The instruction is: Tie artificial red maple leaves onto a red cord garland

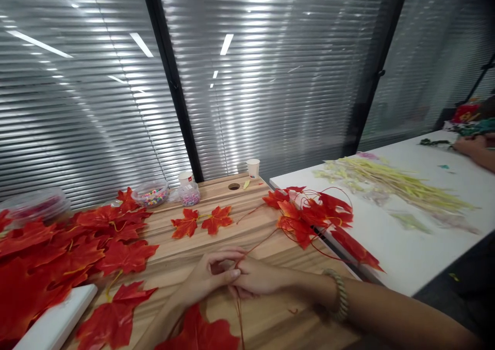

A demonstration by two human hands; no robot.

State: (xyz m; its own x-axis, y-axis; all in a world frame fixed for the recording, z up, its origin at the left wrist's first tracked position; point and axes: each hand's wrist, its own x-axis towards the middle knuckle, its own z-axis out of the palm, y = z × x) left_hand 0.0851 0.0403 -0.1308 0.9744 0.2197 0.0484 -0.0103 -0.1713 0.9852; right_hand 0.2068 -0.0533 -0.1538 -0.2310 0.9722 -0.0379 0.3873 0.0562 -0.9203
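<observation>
My left hand and my right hand meet over the wooden table, fingers closed and overlapping. A thin red-brown cord runs into them from the upper right, and strands hang below toward the table's near edge. Both hands pinch this cord where they touch; the exact grip is partly hidden by the fingers. Just below lies a red maple leaf, cut off by the frame's bottom. To the upper right, a bundle of red artificial leaves with looped cord straddles the seam between two tables.
Artificial maple leaves pile up at left beside a white flat object. Bead containers and a paper cup stand at the back. Yellow-green strips cover part of the white table. Another person's hands are at far right.
</observation>
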